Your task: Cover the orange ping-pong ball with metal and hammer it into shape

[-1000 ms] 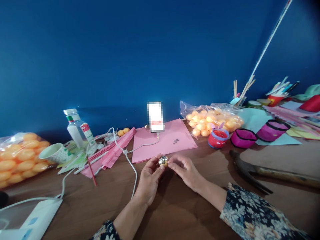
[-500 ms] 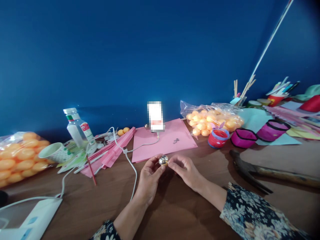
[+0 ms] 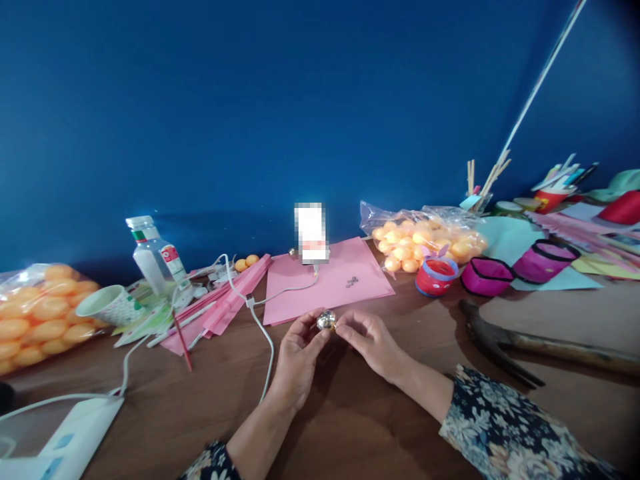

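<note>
A small shiny silver-and-gold ball is pinched between the fingertips of both my hands above the brown wooden table. My left hand holds it from the left and below. My right hand grips it from the right with thumb and forefinger. Just beyond lies a pink paper sheet with a few tiny metal pieces on it. A phone stands upright at the sheet's far edge.
A white cable runs past my left hand to a white charger. Bags of orange balls sit left and right. A bottle, paper cup, pink strips, small round craft cups and a hammer lie around.
</note>
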Action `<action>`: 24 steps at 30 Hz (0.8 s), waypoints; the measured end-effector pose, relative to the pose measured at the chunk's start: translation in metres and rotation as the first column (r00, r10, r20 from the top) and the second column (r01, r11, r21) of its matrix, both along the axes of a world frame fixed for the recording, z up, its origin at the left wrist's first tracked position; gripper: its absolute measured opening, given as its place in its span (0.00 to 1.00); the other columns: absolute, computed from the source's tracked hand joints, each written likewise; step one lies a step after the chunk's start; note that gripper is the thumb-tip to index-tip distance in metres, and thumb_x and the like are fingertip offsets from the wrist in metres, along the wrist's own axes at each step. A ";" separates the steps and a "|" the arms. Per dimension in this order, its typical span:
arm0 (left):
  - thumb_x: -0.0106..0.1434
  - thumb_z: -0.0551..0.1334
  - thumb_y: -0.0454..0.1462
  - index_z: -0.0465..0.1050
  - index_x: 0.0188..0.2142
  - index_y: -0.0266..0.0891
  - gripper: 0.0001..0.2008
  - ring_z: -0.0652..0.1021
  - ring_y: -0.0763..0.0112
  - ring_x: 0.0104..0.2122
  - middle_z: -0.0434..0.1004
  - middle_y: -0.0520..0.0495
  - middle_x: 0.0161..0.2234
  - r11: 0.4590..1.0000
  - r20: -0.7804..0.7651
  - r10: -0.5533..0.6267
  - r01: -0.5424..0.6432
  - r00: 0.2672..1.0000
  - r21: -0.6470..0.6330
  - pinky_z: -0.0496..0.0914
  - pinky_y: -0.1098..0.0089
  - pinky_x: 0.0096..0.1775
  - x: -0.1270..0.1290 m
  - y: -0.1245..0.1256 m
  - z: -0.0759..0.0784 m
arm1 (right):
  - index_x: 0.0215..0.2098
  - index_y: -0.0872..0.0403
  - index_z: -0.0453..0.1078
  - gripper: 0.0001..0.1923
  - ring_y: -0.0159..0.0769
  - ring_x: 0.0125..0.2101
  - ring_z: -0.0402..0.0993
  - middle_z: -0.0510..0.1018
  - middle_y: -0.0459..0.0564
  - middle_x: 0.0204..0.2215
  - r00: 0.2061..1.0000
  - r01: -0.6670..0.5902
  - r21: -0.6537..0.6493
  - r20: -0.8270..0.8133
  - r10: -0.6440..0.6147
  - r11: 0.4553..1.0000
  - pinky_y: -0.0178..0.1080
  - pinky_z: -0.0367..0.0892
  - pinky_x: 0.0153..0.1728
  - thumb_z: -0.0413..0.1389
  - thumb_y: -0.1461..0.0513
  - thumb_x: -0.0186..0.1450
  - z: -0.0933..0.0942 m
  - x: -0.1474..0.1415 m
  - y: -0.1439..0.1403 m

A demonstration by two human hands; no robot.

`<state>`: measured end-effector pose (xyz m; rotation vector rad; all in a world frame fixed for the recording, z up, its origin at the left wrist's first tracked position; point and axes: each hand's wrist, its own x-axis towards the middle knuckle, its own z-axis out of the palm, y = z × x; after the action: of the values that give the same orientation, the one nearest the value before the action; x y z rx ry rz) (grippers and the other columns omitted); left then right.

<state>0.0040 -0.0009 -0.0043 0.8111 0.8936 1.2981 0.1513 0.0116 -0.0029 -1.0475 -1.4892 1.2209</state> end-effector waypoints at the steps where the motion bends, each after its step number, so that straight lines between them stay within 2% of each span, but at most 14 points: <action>1: 0.51 0.64 0.32 0.68 0.43 0.39 0.18 0.74 0.67 0.41 0.73 0.46 0.42 1.000 -0.004 -0.001 0.001 1.000 0.002 0.65 0.66 0.46 0.000 0.000 0.000 | 0.28 0.55 0.67 0.08 0.27 0.22 0.60 0.67 0.42 0.21 1.000 -0.005 -0.001 -0.003 0.005 1.000 0.30 0.58 0.24 0.53 0.58 0.60 0.000 0.000 0.000; 24: 0.51 0.64 0.33 0.68 0.43 0.39 0.18 0.74 0.67 0.41 0.73 0.45 0.42 1.000 -0.009 -0.009 0.009 1.000 0.008 0.66 0.65 0.46 -0.001 0.000 -0.001 | 0.29 0.56 0.66 0.09 0.28 0.25 0.61 0.68 0.43 0.23 0.999 -0.020 0.014 0.042 0.019 1.000 0.31 0.59 0.27 0.52 0.57 0.60 -0.003 0.001 0.001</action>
<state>0.0035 -0.0006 -0.0051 0.8268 0.8918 1.2918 0.1522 0.0124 -0.0058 -1.0570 -1.5410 1.2068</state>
